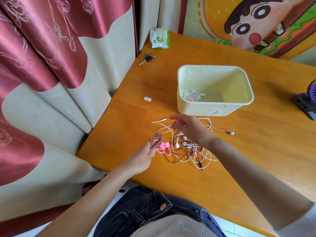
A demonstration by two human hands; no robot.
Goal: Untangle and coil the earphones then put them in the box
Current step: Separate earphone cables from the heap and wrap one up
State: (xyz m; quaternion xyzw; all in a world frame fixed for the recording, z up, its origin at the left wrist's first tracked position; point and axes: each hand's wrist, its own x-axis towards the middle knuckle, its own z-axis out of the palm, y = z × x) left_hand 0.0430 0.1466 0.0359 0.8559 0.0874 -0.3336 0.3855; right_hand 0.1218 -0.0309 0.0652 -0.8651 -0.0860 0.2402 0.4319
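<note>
Glossy wooden table [256, 151], plastic box [213, 110]

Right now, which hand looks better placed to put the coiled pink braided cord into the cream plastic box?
Probably the left hand: it grips the coiled pink braided cord. The right hand hovers nearer the cream plastic box, above the tangled white earphones, but does not hold the coil.

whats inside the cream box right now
Coiled white earphones with a pink tie lie in the box's near-left corner. The near wall hides the floor just behind it.
</note>
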